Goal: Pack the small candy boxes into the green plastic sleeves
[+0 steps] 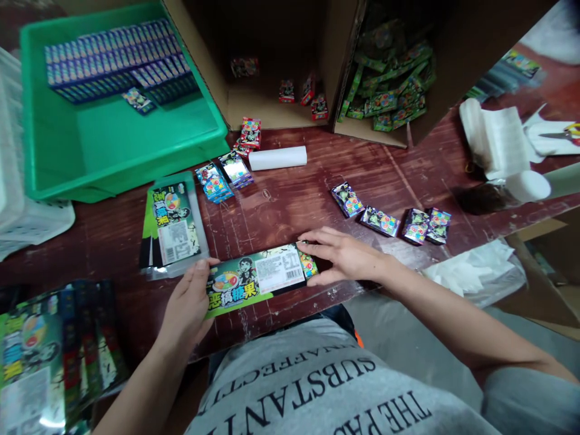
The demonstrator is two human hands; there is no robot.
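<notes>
A long green and black candy pack (258, 279) with a white barcode label lies near the front edge of the dark wooden table (294, 199). My left hand (188, 305) grips its left end, thumb on top. My right hand (342, 255) holds its right end, where a small colourful candy packet (308, 264) sits under the fingers. Several small candy packets (392, 220) lie in a row just beyond my right hand. Another pack in a clear sleeve (174, 223) lies left of centre.
A green tray (113, 151) with rows of blue boxes stands at the back left. Two open cardboard boxes (326, 78) at the back hold packets. A white roll (277, 157), more small packets (224, 175), plastic bags (475, 272) and a stack of finished packs (54, 350) surround the spot.
</notes>
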